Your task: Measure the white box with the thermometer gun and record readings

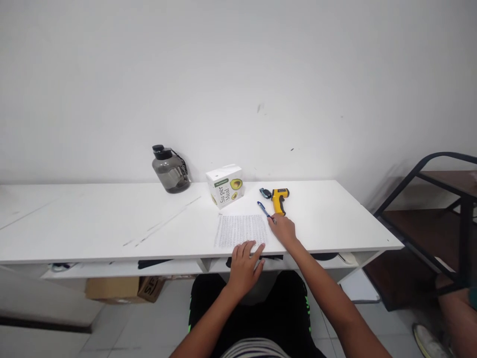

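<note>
A sheet of paper (242, 229) covered in dense handwriting lies on the white desk. My left hand (244, 263) rests with fingers spread over the paper's lower edge. Just right of the sheet, the fingertips of my right hand (283, 231) are closed round the lower end of a blue pen (263, 208), which points up and left. Beyond that hand lies a yellow and black infrared thermometer gun (278, 201). Beside it sits a small dark item (265, 193), too small to make out.
A white box with avocado pictures (225, 186) stands behind the paper. Farther left is a grey bottle with a black cap (171, 171). The desk (93, 223) has a shelf below. A cardboard box (115, 289) sits underneath. At right are a dark metal frame (410, 181) and a person's leg (456, 311).
</note>
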Tool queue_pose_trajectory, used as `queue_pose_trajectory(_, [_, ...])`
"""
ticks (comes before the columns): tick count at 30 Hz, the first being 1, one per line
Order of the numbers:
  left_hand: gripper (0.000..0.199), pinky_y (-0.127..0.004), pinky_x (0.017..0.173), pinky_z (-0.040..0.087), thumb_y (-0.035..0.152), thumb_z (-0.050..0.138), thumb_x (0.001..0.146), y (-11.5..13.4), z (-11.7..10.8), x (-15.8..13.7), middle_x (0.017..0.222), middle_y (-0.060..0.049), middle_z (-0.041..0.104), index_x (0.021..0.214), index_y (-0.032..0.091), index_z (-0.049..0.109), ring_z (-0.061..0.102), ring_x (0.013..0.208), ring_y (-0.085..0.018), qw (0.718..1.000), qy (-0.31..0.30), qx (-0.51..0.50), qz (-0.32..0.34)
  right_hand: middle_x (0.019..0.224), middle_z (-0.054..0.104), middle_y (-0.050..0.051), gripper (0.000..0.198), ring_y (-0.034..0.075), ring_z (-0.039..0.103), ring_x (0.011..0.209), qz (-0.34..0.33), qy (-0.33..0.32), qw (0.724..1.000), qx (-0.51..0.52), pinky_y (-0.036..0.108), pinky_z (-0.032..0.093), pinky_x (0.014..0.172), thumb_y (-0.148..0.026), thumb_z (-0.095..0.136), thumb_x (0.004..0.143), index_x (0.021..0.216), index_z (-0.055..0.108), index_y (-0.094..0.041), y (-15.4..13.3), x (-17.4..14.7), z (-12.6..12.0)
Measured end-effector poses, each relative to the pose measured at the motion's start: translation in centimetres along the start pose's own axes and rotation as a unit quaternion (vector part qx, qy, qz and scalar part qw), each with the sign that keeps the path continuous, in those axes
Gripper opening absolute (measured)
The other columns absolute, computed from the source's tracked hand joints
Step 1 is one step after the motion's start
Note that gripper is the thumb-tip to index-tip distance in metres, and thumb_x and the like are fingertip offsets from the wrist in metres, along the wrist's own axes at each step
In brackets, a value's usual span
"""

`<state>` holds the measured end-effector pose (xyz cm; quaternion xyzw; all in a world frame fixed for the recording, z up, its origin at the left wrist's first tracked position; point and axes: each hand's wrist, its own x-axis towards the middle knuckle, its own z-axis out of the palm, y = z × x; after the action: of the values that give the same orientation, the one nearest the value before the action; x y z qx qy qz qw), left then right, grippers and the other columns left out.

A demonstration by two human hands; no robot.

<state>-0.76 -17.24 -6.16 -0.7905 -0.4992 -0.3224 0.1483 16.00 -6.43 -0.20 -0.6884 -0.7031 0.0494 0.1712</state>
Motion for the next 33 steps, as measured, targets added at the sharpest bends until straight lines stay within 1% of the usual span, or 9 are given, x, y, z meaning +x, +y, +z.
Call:
queue_pose_trajectory(7, [0.044, -0.046, 0.105, 0.03, 0.031, 0.057, 0.089, -0.1, 0.2, -0.3, 0.126, -0.008, 0.061, 0.132, 0.029, 0.057, 0.05, 0.119, -0.027, 1.0, 0.003, -0.007, 0.006, 0.096, 0.073, 0.005, 0.035, 0.02, 0.067, 0.087, 0.004, -0.02, 1.0, -0.004, 0.026, 0.04, 0.066, -0.043, 0.039, 0.099, 0.107, 0.068, -0.025, -0.1, 0.2, -0.4])
queue_pose_trajectory(14, [0.045, -0.046, 0.106, 0.029, 0.033, 0.056, 0.09, -0.1, 0.7, -0.5, 0.128, -0.008, 0.06, 0.134, 0.029, 0.056, 0.049, 0.121, -0.027, 1.0, 0.009, -0.006, 0.01, 0.097, 0.072, 0.005, 0.039, 0.019, 0.067, 0.087, 0.004, -0.024, 1.0, 0.0, 0.026, 0.04, 0.067, -0.046, 0.037, 0.1, 0.109, 0.067, -0.024, -0.1, 0.1, -0.3])
queue_pose_trajectory(18, [0.046, -0.045, 0.107, 0.029, 0.034, 0.056, 0.09, -0.1, 0.5, -0.6, 0.13, -0.008, 0.059, 0.135, 0.029, 0.055, 0.049, 0.122, -0.027, 1.0, 0.006, -0.008, 0.01, 0.093, 0.072, 0.006, 0.042, 0.02, 0.066, 0.086, 0.02, 0.01, 0.999, 0.035, 0.026, 0.04, 0.068, -0.046, 0.035, 0.1, 0.105, 0.069, -0.022, -0.1, -0.2, -0.5])
queue_pose_trajectory(21, [0.048, -0.046, 0.109, 0.028, 0.035, 0.055, 0.09, 0.0, 0.1, -0.6, 0.133, -0.008, 0.058, 0.137, 0.028, 0.053, 0.048, 0.124, -0.027, 1.0, -0.014, -0.02, 0.012, 0.087, 0.072, 0.005, 0.04, 0.019, 0.065, 0.084, 0.027, 0.054, 0.995, 0.078, 0.026, 0.039, 0.069, -0.042, 0.036, 0.099, 0.106, 0.069, -0.022, -0.1, -0.5, -0.8])
queue_pose_trajectory(24, [0.05, -0.047, 0.109, 0.028, 0.034, 0.055, 0.089, -0.1, -0.4, -0.5, 0.135, -0.008, 0.057, 0.138, 0.026, 0.051, 0.047, 0.126, -0.028, 0.999, -0.031, -0.033, 0.014, 0.084, 0.071, 0.005, 0.039, 0.018, 0.063, 0.081, 0.023, 0.081, 0.99, 0.115, 0.025, 0.038, 0.069, -0.04, 0.036, 0.099, 0.106, 0.069, -0.021, 0.1, -0.8, -0.8])
queue_pose_trajectory(27, [0.048, -0.047, 0.109, 0.029, 0.033, 0.055, 0.089, -0.2, -0.7, -0.4, 0.136, -0.009, 0.057, 0.136, 0.024, 0.053, 0.048, 0.127, -0.028, 0.998, -0.034, -0.048, 0.009, 0.093, 0.069, 0.008, 0.041, 0.019, 0.061, 0.086, 0.013, 0.12, 0.985, 0.124, 0.026, 0.04, 0.074, -0.037, 0.033, 0.098, 0.107, 0.069, -0.019, 0.3, -0.6, -0.8])
queue_pose_trajectory(30, [0.045, -0.047, 0.111, 0.029, 0.03, 0.052, 0.09, -0.3, -0.8, -0.7, 0.14, -0.009, 0.054, 0.134, 0.022, 0.053, 0.043, 0.134, -0.028, 0.997, -0.031, -0.065, 0.018, 0.109, 0.063, 0.012, 0.04, 0.023, 0.057, 0.1, 0.031, 0.154, 0.983, 0.09, 0.032, 0.039, 0.085, -0.036, 0.035, 0.097, 0.114, 0.065, -0.017, 0.4, 1.0, -1.5])
queue_pose_trajectory(31, [0.044, -0.048, 0.112, 0.028, 0.029, 0.052, 0.09, -0.3, -0.9, -0.8, 0.142, -0.009, 0.053, 0.134, 0.022, 0.053, 0.039, 0.138, -0.028, 0.997, -0.028, -0.069, 0.027, 0.114, 0.061, 0.014, 0.04, 0.025, 0.055, 0.106, 0.05, 0.15, 0.985, 0.074, 0.035, 0.039, 0.087, -0.038, 0.038, 0.096, 0.119, 0.063, -0.017, 0.4, 2.0, -1.8])
queue_pose_trajectory(33, [0.044, -0.05, 0.114, 0.027, 0.027, 0.051, 0.09, -0.5, -1.0, -1.1, 0.144, -0.01, 0.05, 0.134, 0.02, 0.051, 0.031, 0.143, -0.03, 0.996, -0.013, -0.077, 0.043, 0.122, 0.056, 0.016, 0.049, 0.029, 0.052, 0.111, 0.094, 0.105, 0.989, 0.044, 0.041, 0.039, 0.089, -0.049, 0.043, 0.093, 0.127, 0.056, -0.017, 0.3, 4.1, -2.5])
